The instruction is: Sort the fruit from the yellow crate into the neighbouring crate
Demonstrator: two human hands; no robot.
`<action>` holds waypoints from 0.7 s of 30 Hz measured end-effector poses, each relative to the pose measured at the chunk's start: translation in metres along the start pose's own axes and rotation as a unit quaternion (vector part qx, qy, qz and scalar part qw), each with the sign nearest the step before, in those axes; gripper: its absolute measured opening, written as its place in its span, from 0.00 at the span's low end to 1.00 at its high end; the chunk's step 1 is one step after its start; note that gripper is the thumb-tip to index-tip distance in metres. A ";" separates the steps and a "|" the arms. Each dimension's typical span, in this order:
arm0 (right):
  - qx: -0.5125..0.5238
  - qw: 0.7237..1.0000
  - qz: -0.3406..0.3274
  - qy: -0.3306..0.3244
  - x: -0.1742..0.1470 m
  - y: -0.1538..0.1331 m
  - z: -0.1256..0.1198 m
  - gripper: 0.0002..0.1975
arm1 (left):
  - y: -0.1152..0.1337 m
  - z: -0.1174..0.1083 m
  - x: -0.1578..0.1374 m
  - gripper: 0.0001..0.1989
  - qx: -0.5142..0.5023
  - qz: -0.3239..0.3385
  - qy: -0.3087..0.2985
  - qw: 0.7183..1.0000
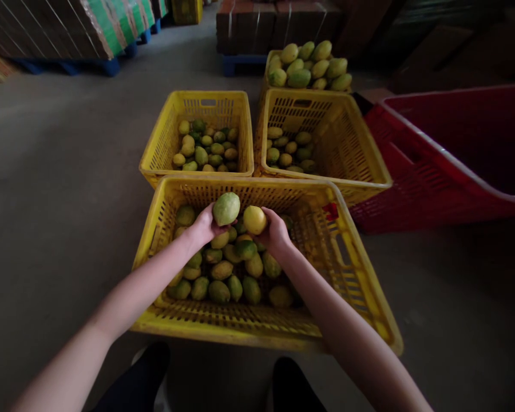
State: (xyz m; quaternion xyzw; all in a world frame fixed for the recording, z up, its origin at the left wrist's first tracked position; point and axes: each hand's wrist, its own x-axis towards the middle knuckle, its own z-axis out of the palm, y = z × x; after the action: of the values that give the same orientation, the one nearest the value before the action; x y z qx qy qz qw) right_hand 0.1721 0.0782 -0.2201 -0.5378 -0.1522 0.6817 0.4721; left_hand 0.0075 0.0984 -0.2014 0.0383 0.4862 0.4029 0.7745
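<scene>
My left hand is closed around the underside of a pale green lemon, holding it up over the front yellow crate. Beside it, with a small gap between the two fruits, my right hand grips a rounder yellow lemon. Its fingers are partly hidden behind the fruit. Below both hands, green and yellow lemons cover part of the crate's floor, mostly toward its left and middle. A red tag shows on the crate's right inner wall.
Two more yellow crates, one at left and one at right, hold lemons just behind the front crate. Farther back, another holds a heap of longer lemons. A large red bin stands to the right. Loaded blue pallets are behind.
</scene>
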 end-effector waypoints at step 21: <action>0.036 0.997 0.019 -0.063 0.000 0.005 -0.002 0.19 | 0.003 0.011 -0.012 0.18 -0.055 -0.006 -0.043 0.998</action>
State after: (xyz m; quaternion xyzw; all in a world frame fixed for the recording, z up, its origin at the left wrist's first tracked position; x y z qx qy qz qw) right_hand 0.1713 0.0752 -0.2240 -0.4792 -0.1466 0.7278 0.4682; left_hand 0.0124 0.0964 -0.1857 0.0098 0.4298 0.4224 0.7980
